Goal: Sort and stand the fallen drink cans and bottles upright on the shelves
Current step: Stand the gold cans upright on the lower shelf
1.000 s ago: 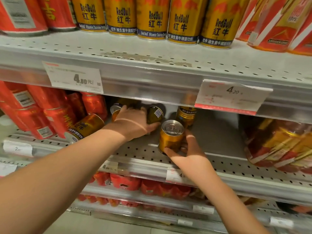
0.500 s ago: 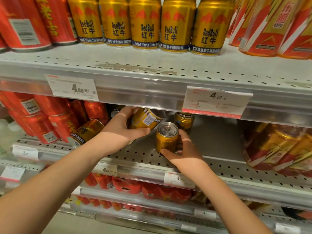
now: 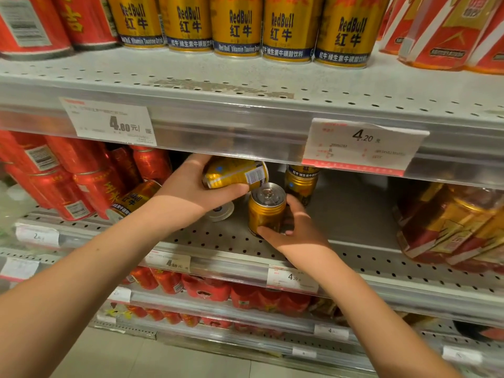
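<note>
My left hand (image 3: 191, 195) grips a gold Red Bull can (image 3: 237, 174), held on its side just under the upper shelf's edge. Below it, my right hand (image 3: 291, 230) wraps an upright gold can (image 3: 266, 208) standing on the perforated middle shelf (image 3: 218, 238). Behind that stands another upright gold can (image 3: 301, 182). One more gold can (image 3: 133, 200) lies tilted against the red cans at the left. A can's silver end (image 3: 221, 211) shows beneath my left hand; the rest of it is hidden.
Red cans (image 3: 76, 181) crowd the middle shelf's left side. Shrink-wrapped multipacks (image 3: 452, 225) fill its right. The top shelf carries a row of upright gold cans (image 3: 237, 25) with red cans on either side. Price tags (image 3: 362, 145) hang on the shelf edges. Lower shelves hold red packs (image 3: 207, 290).
My left hand has lifted a fallen gold can off the shelf, raising it above the can that my right hand holds. The right hand has stayed on its upright can.
</note>
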`<state>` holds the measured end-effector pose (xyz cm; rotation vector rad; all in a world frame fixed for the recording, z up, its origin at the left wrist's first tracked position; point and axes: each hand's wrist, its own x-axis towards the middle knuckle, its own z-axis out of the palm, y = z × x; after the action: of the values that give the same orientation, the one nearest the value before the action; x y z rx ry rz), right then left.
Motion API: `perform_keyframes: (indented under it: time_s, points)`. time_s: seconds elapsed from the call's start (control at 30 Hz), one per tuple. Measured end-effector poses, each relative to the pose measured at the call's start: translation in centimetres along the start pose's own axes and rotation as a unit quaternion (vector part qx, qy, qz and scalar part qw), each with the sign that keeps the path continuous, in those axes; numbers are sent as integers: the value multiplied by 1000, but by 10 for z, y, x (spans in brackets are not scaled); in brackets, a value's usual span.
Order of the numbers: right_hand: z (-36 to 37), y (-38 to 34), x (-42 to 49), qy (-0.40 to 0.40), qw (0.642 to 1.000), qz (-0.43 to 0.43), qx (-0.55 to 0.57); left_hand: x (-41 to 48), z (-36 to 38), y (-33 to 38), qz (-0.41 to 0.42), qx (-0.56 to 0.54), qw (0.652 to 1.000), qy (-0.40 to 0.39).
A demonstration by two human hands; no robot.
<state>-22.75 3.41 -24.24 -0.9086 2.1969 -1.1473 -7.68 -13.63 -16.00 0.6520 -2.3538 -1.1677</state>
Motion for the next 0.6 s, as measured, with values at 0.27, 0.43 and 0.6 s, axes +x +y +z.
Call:
perform_keyframes:
  time_s: [0.27, 0.43, 0.6]
  points:
    - [6, -2, 5, 5, 1000, -9, -3, 9, -1, 11, -13, -35, 996, 87]
    - [14, -8, 7, 7, 1000, -22, 0, 14, 1, 17, -12, -20, 1000, 4]
    - [17, -12, 9, 6, 999, -31, -5, 16, 5, 18, -19, 1, 999, -32]
